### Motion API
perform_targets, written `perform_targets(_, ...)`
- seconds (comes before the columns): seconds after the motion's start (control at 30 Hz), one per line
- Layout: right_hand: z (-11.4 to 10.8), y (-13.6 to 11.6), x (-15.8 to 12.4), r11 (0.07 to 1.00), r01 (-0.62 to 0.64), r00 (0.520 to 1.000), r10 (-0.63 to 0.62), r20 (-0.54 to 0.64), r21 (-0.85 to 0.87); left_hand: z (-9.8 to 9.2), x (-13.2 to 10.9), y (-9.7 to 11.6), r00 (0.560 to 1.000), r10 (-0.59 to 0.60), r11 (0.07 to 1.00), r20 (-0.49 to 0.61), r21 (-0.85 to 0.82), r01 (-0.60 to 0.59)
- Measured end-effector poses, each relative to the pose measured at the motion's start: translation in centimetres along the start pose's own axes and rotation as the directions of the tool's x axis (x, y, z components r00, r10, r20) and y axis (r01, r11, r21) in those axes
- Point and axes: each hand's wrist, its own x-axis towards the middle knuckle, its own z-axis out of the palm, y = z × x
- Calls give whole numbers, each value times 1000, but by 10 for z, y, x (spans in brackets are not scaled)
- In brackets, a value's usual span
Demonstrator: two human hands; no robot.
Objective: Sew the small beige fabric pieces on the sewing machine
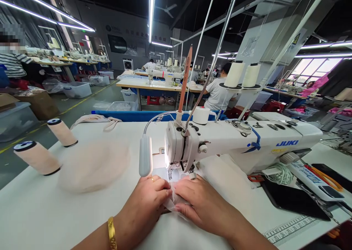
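Note:
Both hands meet at the needle area of a white sewing machine (220, 140). My left hand (145, 204) has its fingers bent and pinched on a thin, pale fabric (172, 202) just in front of the presser foot. On the other side of the same fabric, my right hand (202, 202) grips it between thumb and fingers. The fabric lies low between the hands, partly covered by them. A lit grey lamp (145, 156) hangs beside the needle, above my left hand.
Two thread cones (37, 158) and a sheer pale fabric piece (95, 165) lie on the left. At the right are a black phone (294, 198), coiled green cord (277, 173), orange-handled scissors (327, 176) and a printed ruler (291, 229). Other people sit at machines beyond.

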Motion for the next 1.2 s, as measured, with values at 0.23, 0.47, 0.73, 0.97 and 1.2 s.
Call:
perform_targets(0.23,6,-2,0,997,-10,997,16,-76,79,5,5,-10,997,-78,997,13,17,78)
perform_targets(0.47,20,5,13,994,-47,968,70,-243,99,-6,15,-15,935,-286,891,210,-301,340)
perform_targets(0.73,10,9,8,987,83,972,-50,-231,136,-10,9,-15,983,-113,974,145,-179,139)
perform_targets(0.97,-1,-2,-5,987,143,986,-148,-76,-72,-12,-6,5,990,35,999,136,25,-39)
perform_targets(1.2,5,2,-3,995,94,981,-100,-164,-46,-11,-2,0,992,14,999,127,48,-20)
